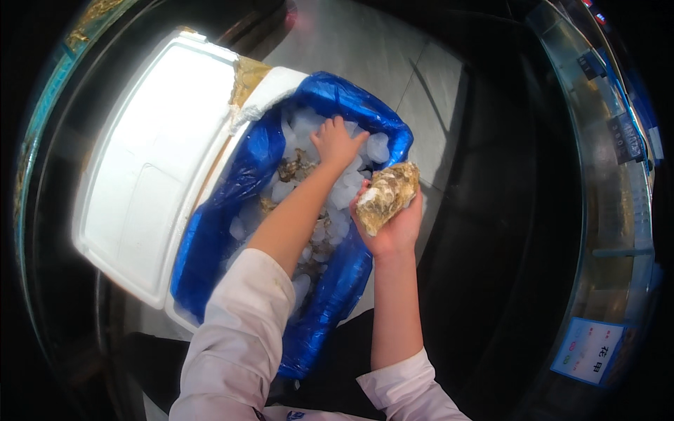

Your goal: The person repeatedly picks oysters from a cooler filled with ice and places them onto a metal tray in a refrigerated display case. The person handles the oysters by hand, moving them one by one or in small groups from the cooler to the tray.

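My right hand [392,223] holds a large rough oyster [387,194] in its upturned palm, beside the right edge of an open foam box. Inside the box, my left hand [336,141] rests on ice [345,189] with its fingers spread; what lies beneath its palm is hidden. A blue plastic liner [355,100] covers the box's walls and folds over the rim. More oysters [296,166] lie partly buried in the ice, close to my left wrist and under the forearm.
The white foam lid [152,163] leans open on the left, with brown tape [250,79] at its upper corner. Grey floor tiles [421,79] show beyond the box. Glass tanks [616,210] with signs bearing writing stand at the far right, and another tank edge [39,121] curves at the left.
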`<move>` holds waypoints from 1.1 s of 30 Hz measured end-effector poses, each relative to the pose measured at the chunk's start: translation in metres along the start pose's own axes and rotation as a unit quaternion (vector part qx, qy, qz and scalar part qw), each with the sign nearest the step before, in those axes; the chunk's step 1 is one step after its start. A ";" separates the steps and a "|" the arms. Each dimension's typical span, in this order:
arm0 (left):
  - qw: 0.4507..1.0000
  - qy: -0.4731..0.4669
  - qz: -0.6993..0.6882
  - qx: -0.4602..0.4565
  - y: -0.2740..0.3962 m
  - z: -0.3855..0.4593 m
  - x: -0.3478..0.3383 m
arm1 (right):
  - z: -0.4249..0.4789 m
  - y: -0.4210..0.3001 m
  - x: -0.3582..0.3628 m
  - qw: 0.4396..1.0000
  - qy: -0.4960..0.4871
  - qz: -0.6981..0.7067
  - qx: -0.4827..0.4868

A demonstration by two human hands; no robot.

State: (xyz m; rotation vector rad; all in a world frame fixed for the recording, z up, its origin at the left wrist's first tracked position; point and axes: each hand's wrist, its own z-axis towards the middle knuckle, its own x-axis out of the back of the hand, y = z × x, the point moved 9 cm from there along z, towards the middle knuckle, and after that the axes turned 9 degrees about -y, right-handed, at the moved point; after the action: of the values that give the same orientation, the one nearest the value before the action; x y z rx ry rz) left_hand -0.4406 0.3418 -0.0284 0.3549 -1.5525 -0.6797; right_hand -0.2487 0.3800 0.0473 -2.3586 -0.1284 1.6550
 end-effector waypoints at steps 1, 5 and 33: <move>1.000 0.008 0.002 -0.019 -0.002 -0.001 -0.001 | 0.000 0.002 -0.001 1.000 0.003 -0.001 -0.004; 0.994 -0.029 0.053 -0.091 0.002 -0.012 0.005 | 0.001 0.005 -0.006 1.000 0.005 0.004 -0.009; 0.922 -0.162 0.040 -0.348 -0.059 -0.219 -0.007 | 0.000 0.002 -0.018 1.000 -0.014 -0.011 -0.016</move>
State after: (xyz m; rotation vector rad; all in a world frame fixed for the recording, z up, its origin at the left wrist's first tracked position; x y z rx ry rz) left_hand -0.2362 0.2557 -0.0742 -0.3719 -1.5047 -1.2124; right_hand -0.2549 0.3741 0.0635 -2.3505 -0.1871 1.6876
